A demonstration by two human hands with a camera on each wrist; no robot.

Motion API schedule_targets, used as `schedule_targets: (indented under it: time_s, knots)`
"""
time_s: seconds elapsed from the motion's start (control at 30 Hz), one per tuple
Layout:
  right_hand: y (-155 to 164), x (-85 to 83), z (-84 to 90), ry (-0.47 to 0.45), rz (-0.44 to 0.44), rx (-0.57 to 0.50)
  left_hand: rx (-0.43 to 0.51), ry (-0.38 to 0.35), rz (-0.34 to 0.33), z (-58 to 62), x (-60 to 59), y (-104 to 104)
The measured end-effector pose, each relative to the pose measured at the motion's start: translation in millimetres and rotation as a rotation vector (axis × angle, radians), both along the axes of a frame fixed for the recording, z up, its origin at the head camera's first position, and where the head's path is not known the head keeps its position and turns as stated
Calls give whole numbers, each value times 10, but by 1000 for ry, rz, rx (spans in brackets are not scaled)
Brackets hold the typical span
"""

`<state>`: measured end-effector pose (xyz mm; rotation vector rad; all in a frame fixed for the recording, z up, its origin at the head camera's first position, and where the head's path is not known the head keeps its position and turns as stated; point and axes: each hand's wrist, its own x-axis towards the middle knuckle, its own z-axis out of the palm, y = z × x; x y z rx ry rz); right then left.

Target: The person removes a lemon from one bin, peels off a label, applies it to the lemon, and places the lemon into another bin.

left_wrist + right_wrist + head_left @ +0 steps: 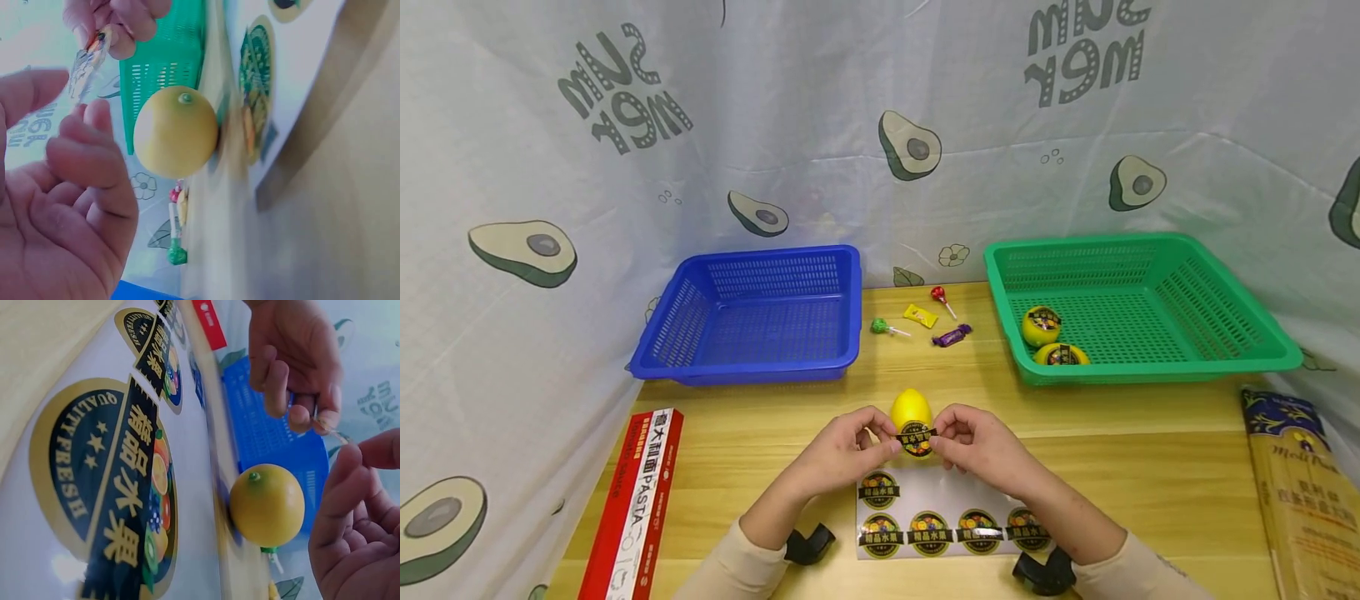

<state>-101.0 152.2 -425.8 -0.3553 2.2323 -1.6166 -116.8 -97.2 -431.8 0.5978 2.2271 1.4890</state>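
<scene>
A round black and gold fruit sticker [916, 440] is held up between both hands. My left hand [844, 450] pinches its left edge between thumb and fingertips, and my right hand [983, 443] pinches the right edge. Just behind the sticker stands a yellow lemon [911, 406], partly covered by it in the head view; the right wrist view shows the lemon [267, 505] on the table, apart from the fingers. Below the hands lies a white sticker sheet [943, 487] with several matching stickers, the right forearm overlapping its corner.
A blue basket [745, 371] stands at back left. The green basket [1150, 368] at back right holds two stickered yellow fruits [1041, 327]. Between them lie two lollipops [938, 294], a yellow-wrapped sweet [921, 316] and a purple one [952, 336]. A pasta box [632, 500] and pasta bag [1303, 492] flank the table.
</scene>
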Motion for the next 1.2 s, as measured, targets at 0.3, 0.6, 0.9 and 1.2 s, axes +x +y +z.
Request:
schedule_targets:
  time_s: [0.3,0.6,0.9,1.2]
  knots:
    - [25,-26,-19,-33,8,-13,45,-59,71,-49,8,48]
    - [-43,-178,17,-13,-140,133,209,-146,279,-101,-113,176]
    - [-89,-311,135,13,-115,119,278,-145,327,11,-215,198]
    - [-166,-435,104,17,-239,246,285,-169,377,14,-348,244]
